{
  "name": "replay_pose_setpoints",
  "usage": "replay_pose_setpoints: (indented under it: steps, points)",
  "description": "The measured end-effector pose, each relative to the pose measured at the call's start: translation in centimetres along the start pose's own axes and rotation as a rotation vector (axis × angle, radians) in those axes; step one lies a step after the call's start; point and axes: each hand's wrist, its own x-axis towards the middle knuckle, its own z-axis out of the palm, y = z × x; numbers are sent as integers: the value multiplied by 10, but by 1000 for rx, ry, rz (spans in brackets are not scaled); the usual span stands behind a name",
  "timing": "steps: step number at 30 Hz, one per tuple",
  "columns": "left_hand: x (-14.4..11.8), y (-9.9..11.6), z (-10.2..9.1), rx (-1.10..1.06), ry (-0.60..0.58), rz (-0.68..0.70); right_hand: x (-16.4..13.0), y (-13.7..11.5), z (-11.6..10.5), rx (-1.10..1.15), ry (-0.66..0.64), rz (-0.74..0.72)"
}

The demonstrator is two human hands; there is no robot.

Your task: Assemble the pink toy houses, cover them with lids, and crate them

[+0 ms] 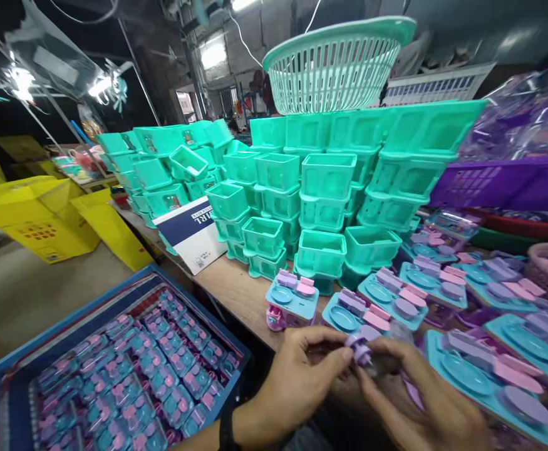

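Observation:
My left hand (297, 382) and my right hand (424, 407) meet at the bottom centre, and together pinch a small lilac plastic piece (361, 348) between their fingertips. A black band sits on my left wrist. Just beyond the hands lie assembled toy sets with blue tops and pink and lilac parts (292, 300), spread over the wooden table (236, 294) towards the right.
Stacks of teal plastic boxes (320, 207) fill the table's back, with a teal basket (339, 62) on top. A blue crate (128, 369) of packed toy sets stands lower left. Yellow cartons (34, 213) lie at left. A purple basket (503, 181) sits at right.

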Motion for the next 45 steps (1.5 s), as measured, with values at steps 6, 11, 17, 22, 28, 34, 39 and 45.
replay_pose_setpoints:
  steps: [6,11,17,22,28,34,39,45]
  points:
    - [17,5,-54,778,128,802,55,-10,30,177,-81,-11]
    - [42,-10,-86,1221,51,1092,75,2,58,46,-70,-79]
    - [54,-19,-100,1320,-22,1117,75,5,80,-112,-93,-187]
    - [48,-14,-106,1269,-94,1074,72,4,82,-116,-38,-298]
    - [48,-15,-111,1211,-165,987,74,7,81,-131,-21,-398]
    - [50,-13,-114,1159,-179,959,76,9,82,-46,-52,-344]
    - [51,-20,-113,1134,-184,936,65,6,81,-130,-98,-354]
    - [50,-36,-120,1122,-113,980,62,-6,89,-218,-187,-302]
